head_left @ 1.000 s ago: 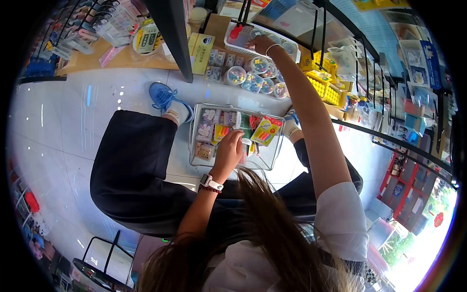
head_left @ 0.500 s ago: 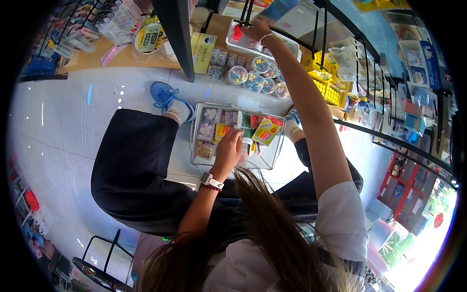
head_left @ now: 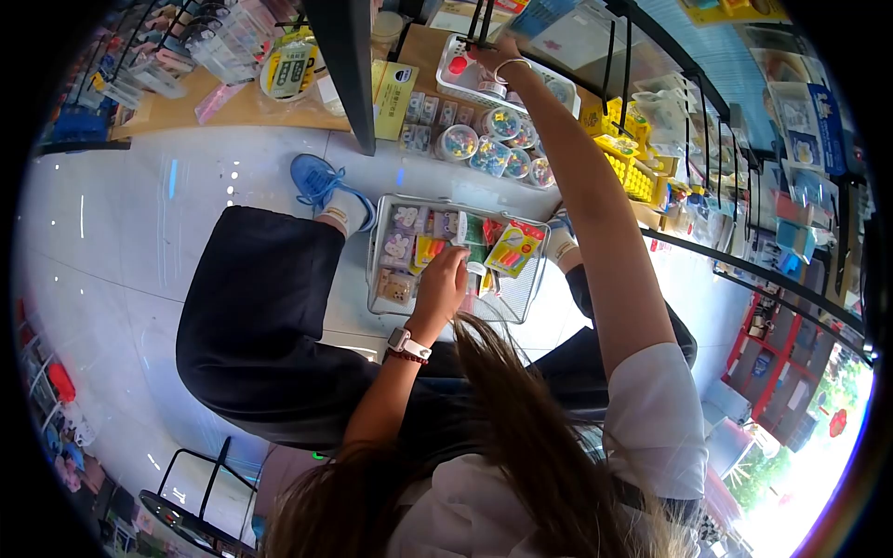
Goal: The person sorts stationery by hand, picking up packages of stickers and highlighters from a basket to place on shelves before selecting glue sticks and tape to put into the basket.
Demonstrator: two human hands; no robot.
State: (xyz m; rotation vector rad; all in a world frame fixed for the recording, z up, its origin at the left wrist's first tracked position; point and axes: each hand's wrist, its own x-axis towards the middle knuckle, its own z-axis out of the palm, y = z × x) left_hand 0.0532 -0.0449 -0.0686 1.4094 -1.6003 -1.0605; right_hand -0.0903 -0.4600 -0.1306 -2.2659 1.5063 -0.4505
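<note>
A wire basket (head_left: 519, 302) on the floor between my feet holds several small packs, among them a yellow card pack (head_left: 513, 249) and purple-and-white packs (head_left: 397, 249). My left hand (head_left: 445, 279) is over the middle of the basket with its fingers curled in; what they hold, if anything, is too small to name. At the top, my right hand (head_left: 496, 58) reaches to a white tray (head_left: 456, 91) on the low shelf, partly behind black rods. A red round item (head_left: 458, 64) lies in the tray. The right fingertips are mostly hidden.
Round tubs of colourful bits (head_left: 458, 142) stand at the shelf's front edge, beside a yellow card box (head_left: 394, 98). A black post (head_left: 342, 74) rises left of them. Hanging packs and yellow baskets (head_left: 631, 175) line the right side. A black-framed stool (head_left: 200, 493) is at the lower left.
The view has shifted very slightly. My right hand stays at the white tray and has moved only a little; my left hand remains over the basket.
</note>
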